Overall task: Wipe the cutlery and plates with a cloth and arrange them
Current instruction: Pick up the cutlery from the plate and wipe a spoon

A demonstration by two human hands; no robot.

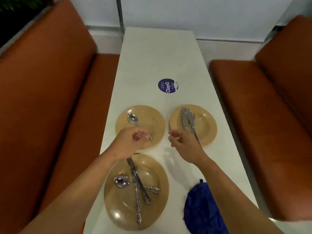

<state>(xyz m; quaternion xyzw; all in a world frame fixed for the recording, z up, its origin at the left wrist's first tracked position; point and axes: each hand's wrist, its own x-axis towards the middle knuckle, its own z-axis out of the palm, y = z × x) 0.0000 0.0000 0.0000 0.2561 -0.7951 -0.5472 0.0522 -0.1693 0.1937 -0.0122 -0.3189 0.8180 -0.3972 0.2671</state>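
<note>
Over table (152, 65), left hand (130, 141) pinching spoon (133, 118)

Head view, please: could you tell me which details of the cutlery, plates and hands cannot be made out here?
- Spoon handle on the far left plate: the left hand covers its middle.
- Cutlery on the far right plate: motion blur hides piece count and type; the right hand covers the handle ends.
- Right hand's fingers: blurred, grip unclear.
- Blue cloth: cut off by the bottom edge.
- Sticker's small print: too small.
</note>
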